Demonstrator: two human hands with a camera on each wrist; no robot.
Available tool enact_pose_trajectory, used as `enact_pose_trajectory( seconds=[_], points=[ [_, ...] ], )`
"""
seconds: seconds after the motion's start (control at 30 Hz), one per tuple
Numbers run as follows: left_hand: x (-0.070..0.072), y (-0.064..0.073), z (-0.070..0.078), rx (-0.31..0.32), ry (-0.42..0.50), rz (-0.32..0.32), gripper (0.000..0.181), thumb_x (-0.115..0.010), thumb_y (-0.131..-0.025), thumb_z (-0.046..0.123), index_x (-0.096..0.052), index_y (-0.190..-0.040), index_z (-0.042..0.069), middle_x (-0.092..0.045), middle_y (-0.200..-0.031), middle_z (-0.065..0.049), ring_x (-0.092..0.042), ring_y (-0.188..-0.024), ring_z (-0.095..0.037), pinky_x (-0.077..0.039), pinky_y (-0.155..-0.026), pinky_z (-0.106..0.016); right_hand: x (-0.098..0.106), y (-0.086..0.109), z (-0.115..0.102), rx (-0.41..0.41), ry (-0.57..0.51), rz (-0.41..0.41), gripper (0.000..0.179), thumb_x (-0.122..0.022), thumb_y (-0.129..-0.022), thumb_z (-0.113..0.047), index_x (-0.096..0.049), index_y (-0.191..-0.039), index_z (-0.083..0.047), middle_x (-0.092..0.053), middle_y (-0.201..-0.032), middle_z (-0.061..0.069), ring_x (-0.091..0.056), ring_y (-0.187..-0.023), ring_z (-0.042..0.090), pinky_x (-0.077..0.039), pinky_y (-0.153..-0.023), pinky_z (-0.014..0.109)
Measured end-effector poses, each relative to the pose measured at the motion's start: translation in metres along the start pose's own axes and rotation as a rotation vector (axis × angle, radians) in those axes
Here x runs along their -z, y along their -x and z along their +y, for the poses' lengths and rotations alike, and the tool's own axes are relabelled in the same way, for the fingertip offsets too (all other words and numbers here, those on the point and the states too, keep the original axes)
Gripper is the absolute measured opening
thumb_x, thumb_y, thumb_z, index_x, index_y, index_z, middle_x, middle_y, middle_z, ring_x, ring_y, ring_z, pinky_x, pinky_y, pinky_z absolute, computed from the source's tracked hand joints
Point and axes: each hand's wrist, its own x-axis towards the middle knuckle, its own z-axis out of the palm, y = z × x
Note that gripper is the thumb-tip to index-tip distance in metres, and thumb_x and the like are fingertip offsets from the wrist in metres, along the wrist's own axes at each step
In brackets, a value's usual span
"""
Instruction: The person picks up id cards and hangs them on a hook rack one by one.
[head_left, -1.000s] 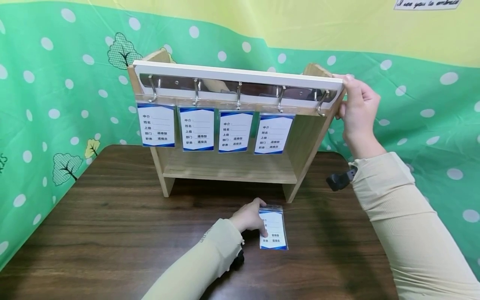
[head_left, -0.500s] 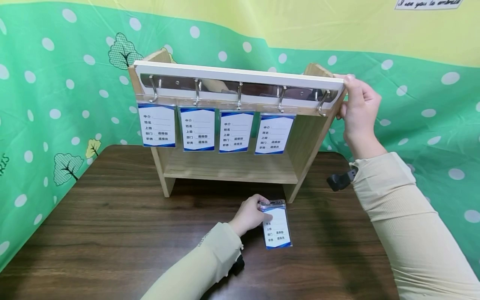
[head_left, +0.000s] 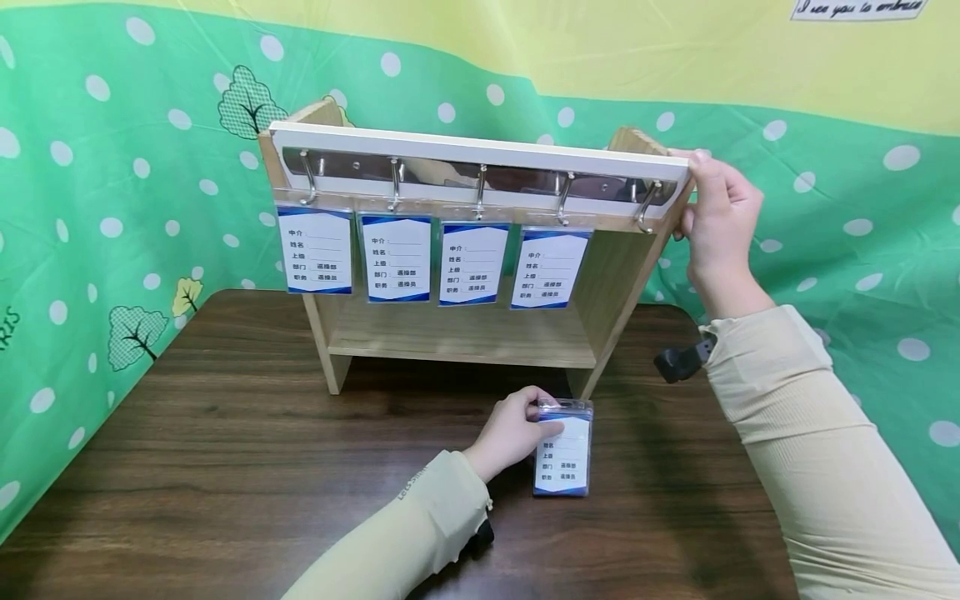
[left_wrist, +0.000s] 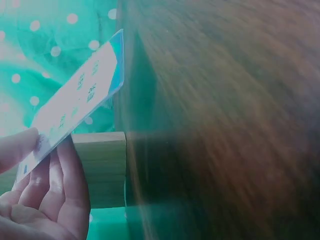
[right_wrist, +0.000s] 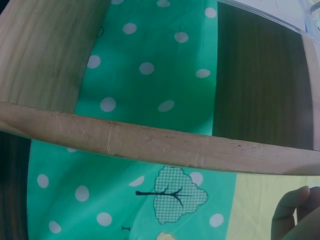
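Note:
My left hand (head_left: 513,433) pinches a clear plastic ID badge (head_left: 562,458) near its top edge, thumb on the printed face. In the left wrist view the badge (left_wrist: 75,97) tilts up off the tabletop, with the fingers behind it. My right hand (head_left: 723,217) holds the upper right end of a wooden rack (head_left: 622,283), thumb at the end of its white board. Several like badges (head_left: 397,258) hang in a row from metal hooks on that board. The rightmost hook (head_left: 647,207) bears no badge. Part of the right hand (right_wrist: 300,215) shows in the right wrist view's corner.
The rack stands on a dark wooden table (head_left: 187,467), with a low shelf (head_left: 457,337) between its side panels. A green and yellow dotted cloth (head_left: 112,167) hangs behind and at the sides. A black strap end (head_left: 682,360) sticks out at the right cuff.
My left hand has slid a little to the right and raised the badge from the table, its thumb now nearer the badge's top. The right hand keeps its hold on the rack.

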Motion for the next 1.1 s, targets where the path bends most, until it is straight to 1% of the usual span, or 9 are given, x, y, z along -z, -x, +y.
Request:
enact_pose_trajectory(
  seconds=[0.07, 0.27, 0.43, 0.63, 0.8, 0.93, 1.1],
  points=[
    [0.000, 0.001, 0.002, -0.010, -0.011, -0.004, 0.018, -0.073, -0.090, 0.015, -0.064, -0.105, 0.012, -0.072, -0.090, -0.003, -0.062, -0.071, -0.010, -0.055, -0.055, -0.033, 0.000, 0.000, 0.000, -0.002, 0.002, 0.002, 0.022, -0.065, -0.094, -0.024, -0.078, -0.097, -0.006, -0.073, -0.090, 0.001, -0.028, -0.034, 0.008, -0.028, -0.040, 0.021],
    [0.000, 0.004, 0.009, -0.070, -0.043, -0.001, 0.018, -0.074, -0.090, 0.018, -0.064, -0.104, 0.012, -0.072, -0.091, -0.002, -0.061, -0.073, -0.007, -0.052, -0.062, -0.023, 0.000, 0.000, 0.000, -0.004, 0.016, 0.005, 0.022, -0.065, -0.094, -0.024, -0.079, -0.096, -0.007, -0.074, -0.092, 0.001, -0.029, -0.035, 0.007, -0.028, -0.040, 0.021],
    [0.001, 0.006, 0.017, -0.098, -0.025, -0.023, 0.017, -0.073, -0.090, 0.017, -0.065, -0.104, 0.011, -0.074, -0.092, -0.003, -0.062, -0.074, -0.006, -0.051, -0.067, -0.021, 0.001, 0.000, -0.001, 0.010, 0.032, -0.001, 0.023, -0.065, -0.094, -0.025, -0.078, -0.097, -0.007, -0.074, -0.092, 0.000, -0.028, -0.035, 0.007, -0.028, -0.041, 0.021],
    [0.001, 0.008, 0.027, -0.111, 0.010, -0.062, 0.019, -0.074, -0.090, 0.016, -0.064, -0.105, 0.009, -0.076, -0.094, -0.006, -0.064, -0.072, -0.008, -0.052, -0.060, -0.024, 0.001, 0.000, 0.000, 0.010, 0.034, -0.006, 0.023, -0.064, -0.095, -0.025, -0.079, -0.098, -0.008, -0.074, -0.093, 0.001, -0.028, -0.035, 0.008, -0.028, -0.041, 0.021],
    [0.001, 0.010, 0.032, -0.111, 0.020, -0.081, 0.018, -0.073, -0.090, 0.016, -0.063, -0.104, 0.010, -0.076, -0.095, -0.006, -0.065, -0.071, -0.009, -0.057, -0.058, -0.031, 0.001, 0.001, 0.001, 0.013, 0.040, -0.006, 0.023, -0.064, -0.095, -0.025, -0.078, -0.099, -0.008, -0.074, -0.094, 0.001, -0.027, -0.035, 0.008, -0.027, -0.041, 0.022],
    [0.001, 0.010, 0.035, -0.113, 0.019, -0.102, 0.018, -0.072, -0.091, 0.016, -0.062, -0.105, 0.011, -0.076, -0.093, -0.005, -0.066, -0.070, -0.009, -0.056, -0.055, -0.030, 0.002, 0.000, 0.002, 0.022, 0.025, -0.012, 0.023, -0.064, -0.095, -0.024, -0.078, -0.099, -0.007, -0.074, -0.091, 0.001, -0.026, -0.034, 0.008, -0.027, -0.040, 0.022],
    [0.002, 0.010, 0.037, -0.119, 0.005, -0.103, 0.022, -0.070, -0.092, 0.016, -0.062, -0.112, 0.011, -0.074, -0.095, -0.006, -0.066, -0.069, -0.010, -0.054, -0.053, -0.028, 0.001, 0.000, 0.002, 0.028, 0.023, -0.012, 0.024, -0.064, -0.095, -0.024, -0.078, -0.100, -0.006, -0.074, -0.092, 0.001, -0.027, -0.034, 0.008, -0.028, -0.040, 0.022]
  ],
)
